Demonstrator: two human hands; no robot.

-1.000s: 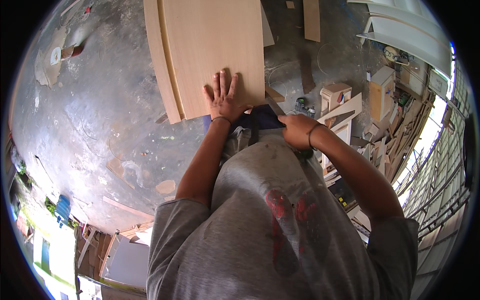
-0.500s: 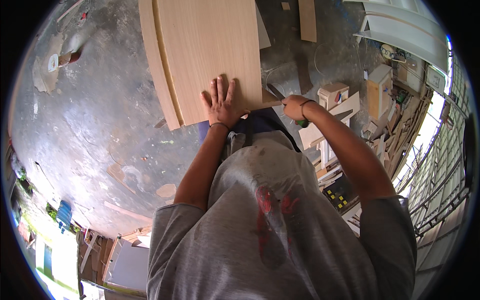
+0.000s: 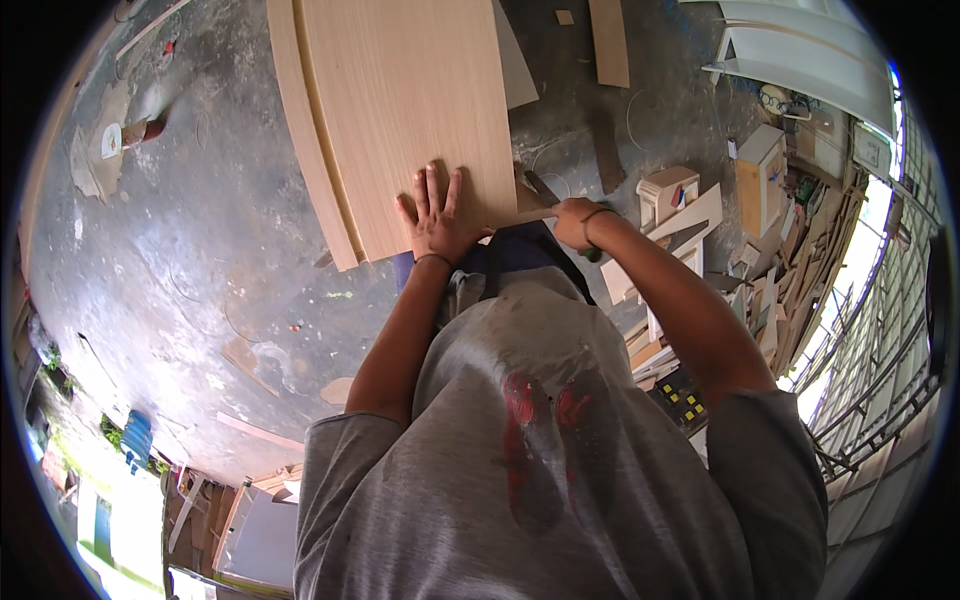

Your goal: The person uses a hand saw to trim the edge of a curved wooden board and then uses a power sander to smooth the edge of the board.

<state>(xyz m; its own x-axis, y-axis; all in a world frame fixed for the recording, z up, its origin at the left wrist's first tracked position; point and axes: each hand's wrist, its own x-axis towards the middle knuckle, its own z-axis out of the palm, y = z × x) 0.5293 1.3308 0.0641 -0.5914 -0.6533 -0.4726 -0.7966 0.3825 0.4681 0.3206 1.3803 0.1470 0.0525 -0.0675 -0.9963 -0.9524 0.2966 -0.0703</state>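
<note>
My left hand (image 3: 437, 225) lies flat with spread fingers on a pale wood-grained panel (image 3: 410, 110), close to its near edge. A long groove runs down the panel's left side. At the right of its near corner, my right hand (image 3: 575, 222) is closed round a hand tool with a green handle (image 3: 593, 254). The tool's flat dark blade (image 3: 540, 187) points up and left, beside the panel's right edge. Its exact kind is hard to make out. Whether the blade touches the wood cannot be told.
A small wooden box-like piece (image 3: 667, 193) and pale offcuts stand on the right. Behind them are a wooden drawer or box (image 3: 760, 180) and a heap of timber strips (image 3: 815, 270). A brown board (image 3: 609, 45) lies on the grey concrete floor (image 3: 220, 190).
My right hand has shifted slightly left and down with the tool, nearer the panel. The left hand stays flat on the panel, and the whole view has moved a little.
</note>
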